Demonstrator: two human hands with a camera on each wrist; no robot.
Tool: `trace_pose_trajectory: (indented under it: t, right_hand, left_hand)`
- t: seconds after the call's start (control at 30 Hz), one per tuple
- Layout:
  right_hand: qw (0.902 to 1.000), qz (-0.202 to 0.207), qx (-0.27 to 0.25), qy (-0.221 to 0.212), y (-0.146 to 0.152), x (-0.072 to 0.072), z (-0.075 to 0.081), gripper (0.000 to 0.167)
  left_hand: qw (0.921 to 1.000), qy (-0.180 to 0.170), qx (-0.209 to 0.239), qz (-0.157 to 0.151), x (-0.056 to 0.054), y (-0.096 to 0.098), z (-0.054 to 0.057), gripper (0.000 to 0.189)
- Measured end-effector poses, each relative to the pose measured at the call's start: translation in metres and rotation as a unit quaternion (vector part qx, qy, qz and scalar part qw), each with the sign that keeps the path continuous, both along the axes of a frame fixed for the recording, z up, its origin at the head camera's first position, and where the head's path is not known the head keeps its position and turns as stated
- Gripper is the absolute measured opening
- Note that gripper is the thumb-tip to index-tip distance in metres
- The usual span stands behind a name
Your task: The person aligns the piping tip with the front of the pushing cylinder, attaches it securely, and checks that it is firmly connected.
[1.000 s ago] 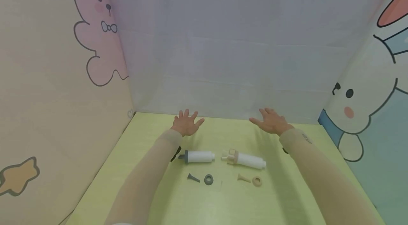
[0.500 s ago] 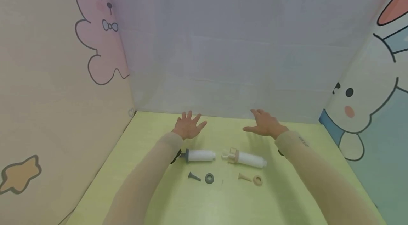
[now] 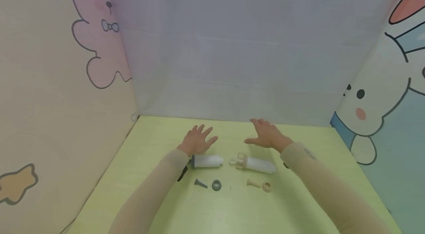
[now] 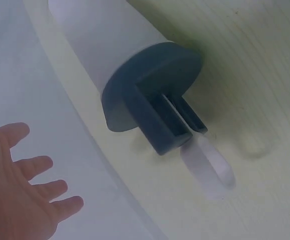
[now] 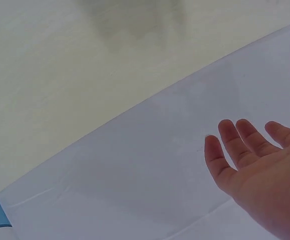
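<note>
My left hand (image 3: 196, 141) hovers with spread fingers just behind a white tube (image 3: 208, 161) that has a dark blue-grey flanged end. In the left wrist view that flanged end (image 4: 155, 90) shows a slotted bracket with a white tab sticking out. Fingers spread and nothing in it, my right hand (image 3: 267, 136) is above the table behind a second white tube (image 3: 260, 165), whose flanged end is beige. Nearer to me lie a dark flared peg (image 3: 200, 183) and a dark ring (image 3: 216, 185), then a beige flared peg (image 3: 253, 183) and a beige ring (image 3: 266, 187).
A pale yellow-green table (image 3: 212, 215) bears all the parts. Behind it hangs a whitish sheet (image 3: 212, 72). Printed cartoon panels stand at the left (image 3: 49, 116) and right (image 3: 391, 123). A thin, faint sliver (image 3: 230, 189) lies between the two pairs of small parts.
Both hands have come back from the table's far edge toward the tubes. The right hand has also moved left. The parts on the table stay where they were.
</note>
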State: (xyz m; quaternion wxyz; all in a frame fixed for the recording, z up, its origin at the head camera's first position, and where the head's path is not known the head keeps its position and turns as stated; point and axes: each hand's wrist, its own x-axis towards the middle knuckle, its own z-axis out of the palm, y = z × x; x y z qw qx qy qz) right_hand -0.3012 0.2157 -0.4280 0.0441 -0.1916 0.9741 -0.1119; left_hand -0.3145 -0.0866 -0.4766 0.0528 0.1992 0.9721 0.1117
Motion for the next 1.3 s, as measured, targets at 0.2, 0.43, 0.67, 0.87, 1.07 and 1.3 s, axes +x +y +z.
trace_pose_trajectory:
  t: [0.2, 0.43, 0.67, 0.87, 1.07, 1.3]
  right_hand:
    - [0.9995, 0.019, -0.009, 0.025, -0.022, 0.01, -0.01, 0.09]
    - [0.9988, 0.033, -0.02, 0.031, -0.049, 0.024, -0.025, 0.077]
    - [0.9987, 0.046, -0.02, 0.007, -0.072, 0.035, -0.034, 0.067]
    - [0.9967, 0.072, -0.037, -0.002, -0.081, 0.044, -0.042, 0.061]
    - [0.9941, 0.097, -0.046, -0.015, -0.09, 0.051, -0.053, 0.062]
    - [0.9926, 0.112, -0.043, -0.02, -0.098, 0.06, -0.061, 0.064]
  left_hand:
    - [0.9994, 0.023, 0.013, -0.021, 0.009, 0.0, -0.005, 0.072]
    - [0.9969, 0.044, 0.053, -0.038, 0.021, 0.002, -0.005, 0.068]
    - [0.9944, 0.074, 0.053, -0.053, 0.027, 0.001, -0.01, 0.064]
    - [0.991, 0.095, 0.06, -0.073, 0.032, 0.001, -0.013, 0.057]
    - [0.9867, 0.128, 0.033, -0.095, 0.046, -0.001, -0.01, 0.04]
    - [0.9825, 0.152, 0.021, -0.106, 0.062, -0.007, -0.011, 0.027]
